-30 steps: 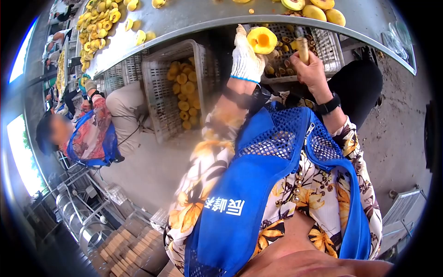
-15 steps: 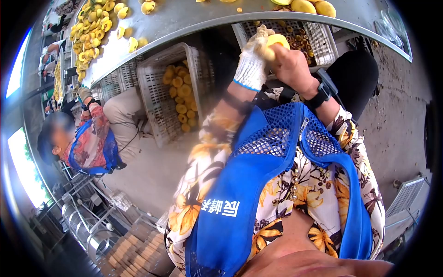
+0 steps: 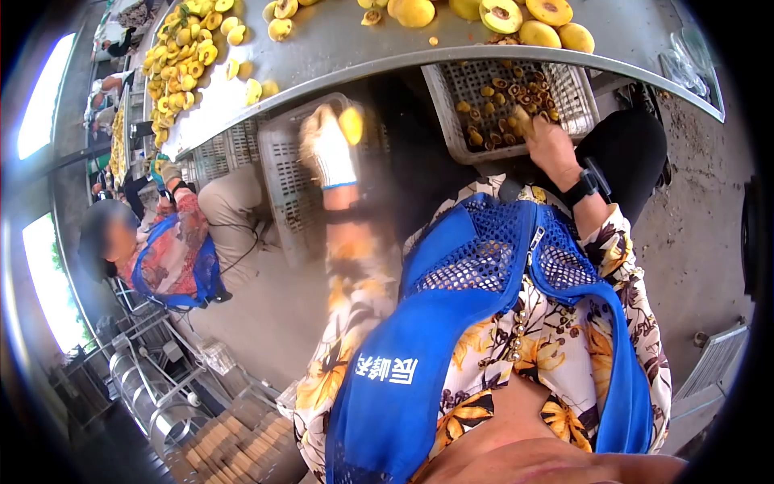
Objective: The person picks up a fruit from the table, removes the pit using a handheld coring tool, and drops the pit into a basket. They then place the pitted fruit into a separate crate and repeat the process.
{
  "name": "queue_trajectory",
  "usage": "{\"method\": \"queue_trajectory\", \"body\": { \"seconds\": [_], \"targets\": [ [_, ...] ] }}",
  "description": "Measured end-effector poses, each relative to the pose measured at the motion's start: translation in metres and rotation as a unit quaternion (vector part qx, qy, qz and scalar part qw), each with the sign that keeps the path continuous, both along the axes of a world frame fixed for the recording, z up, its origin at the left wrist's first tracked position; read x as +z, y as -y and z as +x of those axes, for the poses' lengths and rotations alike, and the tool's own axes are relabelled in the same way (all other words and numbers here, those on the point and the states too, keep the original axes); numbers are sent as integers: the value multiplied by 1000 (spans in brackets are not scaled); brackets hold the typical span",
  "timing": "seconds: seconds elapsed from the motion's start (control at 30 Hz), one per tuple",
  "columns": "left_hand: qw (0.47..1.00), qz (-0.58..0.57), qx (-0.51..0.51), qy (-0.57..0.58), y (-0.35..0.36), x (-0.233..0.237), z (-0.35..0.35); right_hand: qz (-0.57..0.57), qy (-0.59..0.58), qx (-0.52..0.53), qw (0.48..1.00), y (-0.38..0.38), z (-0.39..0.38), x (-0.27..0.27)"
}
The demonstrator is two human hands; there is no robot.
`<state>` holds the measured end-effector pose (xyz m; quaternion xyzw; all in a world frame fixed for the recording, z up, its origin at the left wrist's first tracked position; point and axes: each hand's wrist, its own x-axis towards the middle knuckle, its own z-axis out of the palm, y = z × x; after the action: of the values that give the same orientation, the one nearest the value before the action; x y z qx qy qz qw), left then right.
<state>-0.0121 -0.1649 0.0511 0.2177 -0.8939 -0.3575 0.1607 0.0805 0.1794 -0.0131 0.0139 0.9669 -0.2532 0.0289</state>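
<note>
My left hand [image 3: 329, 152], in a white knitted glove, is raised in front of the left plastic crate [image 3: 286, 222]. A yellow peach half [image 3: 351, 126] shows at its finger side, blurred by motion. My right hand [image 3: 553, 152] is bare and wears a dark wrist device. Its curled fingers are over the near right corner of the pit crate [image 3: 451, 133], with a pale, narrow shape at their tips that I cannot make out. Inside that crate lie brown peach pits [image 3: 528, 98] and yellow scraps. My left hand and forearm hide much of the left crate's inside.
On the metal table [image 3: 347, 60] are a heap of peach halves [image 3: 179, 60] at left and larger peaches [image 3: 538, 34] near its edge. A co-worker [image 3: 173, 242] in a blue vest sits at left. Stacked brown blocks [image 3: 234, 440] stand on the floor behind.
My hands, together around a peach before, have parted. The left has moved left with a peach half to the left crate; the right has dropped to the pit crate. The view has shifted slightly.
</note>
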Motion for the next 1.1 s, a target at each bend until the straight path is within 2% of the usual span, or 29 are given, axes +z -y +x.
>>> {"method": "queue_trajectory", "body": {
  "seconds": [0.03,0.07,0.17,0.23,0.3,0.37,0.43,0.47,0.57,0.63,0.67,0.7,0.73,0.83,0.9,0.93,0.97,1.03,1.1],
  "targets": [
    [960,-279,-10,-20,25,-6,-5,36,44,21,998,-1,5,-15],
    [953,-297,-35,-48,28,5,-11,9,46,27,999,-4,6,-41],
    [940,-295,-122,-117,-15,43,-39,-39,35,14,999,6,-4,-4],
    [881,-323,-294,-183,-50,37,-83,-62,19,-1,998,9,-7,3],
    [902,-297,-301,-91,-110,39,-106,-84,7,-5,996,9,-10,4],
    [871,-341,-350,42,-154,38,-124,-100,10,-12,995,10,-5,14],
    [845,-379,-377,-19,-159,-25,-159,-127,-4,-20,992,10,-3,18],
    [852,-378,-363,-2,-164,-28,-165,-132,-8,-32,991,10,-1,21],
    [875,-300,-367,100,-164,19,-148,-160,-13,-76,984,11,4,48],
    [911,-187,-356,93,-159,53,-122,-192,-51,-92,976,13,0,59],
    [914,112,-370,121,-149,53,-110,-213,-72,-93,970,15,-2,67],
    [838,402,-345,134,-139,53,-95,-233,-91,-90,964,18,-4,75],
    [783,493,-369,84,-135,54,-75,-250,-94,-88,960,23,-7,83],
    [715,604,-347,52,-139,64,-32,-237,-71,-35,968,32,-15,93],
    [716,644,-253,92,-147,57,-13,-222,-83,-2,972,40,-17,96],
    [723,659,-204,36,-156,51,-4,-215,-82,8,973,43,-18,97],
    [711,677,-184,48,-157,40,-3,-208,-81,17,975,45,-18,98],
    [691,694,-183,87,-158,22,-1,-196,-63,16,978,45,-15,99],
    [700,676,-215,85,-161,11,2,-186,-66,12,980,43,-12,95]
  ]
}}
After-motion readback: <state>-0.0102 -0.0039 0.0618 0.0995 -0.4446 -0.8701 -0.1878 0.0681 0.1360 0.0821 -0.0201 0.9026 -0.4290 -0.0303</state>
